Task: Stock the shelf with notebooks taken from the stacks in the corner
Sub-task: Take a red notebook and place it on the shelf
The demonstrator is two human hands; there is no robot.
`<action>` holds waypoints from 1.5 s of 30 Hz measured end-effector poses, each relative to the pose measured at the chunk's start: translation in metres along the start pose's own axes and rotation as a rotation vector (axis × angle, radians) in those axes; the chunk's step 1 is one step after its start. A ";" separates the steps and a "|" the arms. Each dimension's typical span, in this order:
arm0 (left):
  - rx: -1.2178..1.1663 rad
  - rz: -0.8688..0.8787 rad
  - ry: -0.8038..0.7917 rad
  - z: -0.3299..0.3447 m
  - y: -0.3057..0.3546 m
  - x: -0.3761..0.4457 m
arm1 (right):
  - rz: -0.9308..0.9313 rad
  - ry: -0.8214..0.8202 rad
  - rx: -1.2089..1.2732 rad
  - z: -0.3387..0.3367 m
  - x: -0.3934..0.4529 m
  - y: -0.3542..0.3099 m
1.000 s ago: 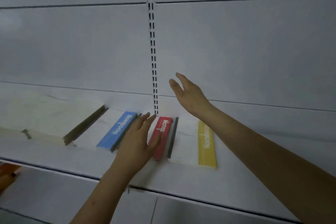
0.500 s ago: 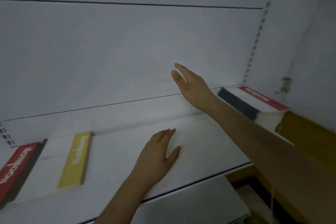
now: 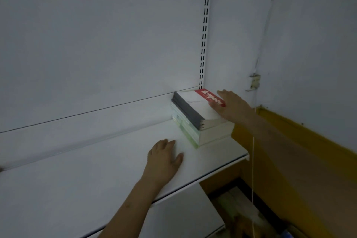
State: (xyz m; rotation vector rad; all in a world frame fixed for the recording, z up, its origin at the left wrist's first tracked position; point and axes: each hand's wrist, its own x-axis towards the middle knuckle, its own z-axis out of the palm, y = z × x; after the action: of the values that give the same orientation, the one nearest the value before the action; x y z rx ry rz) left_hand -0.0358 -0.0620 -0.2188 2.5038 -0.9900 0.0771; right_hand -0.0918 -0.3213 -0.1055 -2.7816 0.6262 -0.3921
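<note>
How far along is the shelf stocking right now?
Done: nothing placed shows in this view; the shelf stretch here holds only the stack in the corner. In hand: the right hand lies on the top notebook, not yet lifting it; the left hand rests flat on the shelf. Left: lifting that notebook, setting it out, then the rest of the stack.

Left hand (image 3: 164, 157): palm down, fingers straight and together, forearm extended forward. Right hand (image 3: 230, 105): palm down, fingers extended, arm reaching forward from lower right.
</note>
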 end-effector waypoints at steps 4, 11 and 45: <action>0.095 -0.043 0.017 0.009 0.002 0.003 | -0.069 -0.052 0.018 0.013 0.002 0.012; -0.685 -0.216 0.085 -0.025 0.021 -0.003 | -0.217 -0.106 -0.156 0.013 -0.025 -0.014; -1.735 -0.692 0.147 -0.055 0.003 -0.050 | -0.851 -0.082 -0.027 0.071 -0.145 -0.098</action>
State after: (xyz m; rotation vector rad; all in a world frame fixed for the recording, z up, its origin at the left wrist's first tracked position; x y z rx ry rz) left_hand -0.0691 -0.0086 -0.1786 1.0065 0.1073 -0.5489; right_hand -0.1587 -0.1574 -0.1702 -2.9305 -0.6125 -0.4118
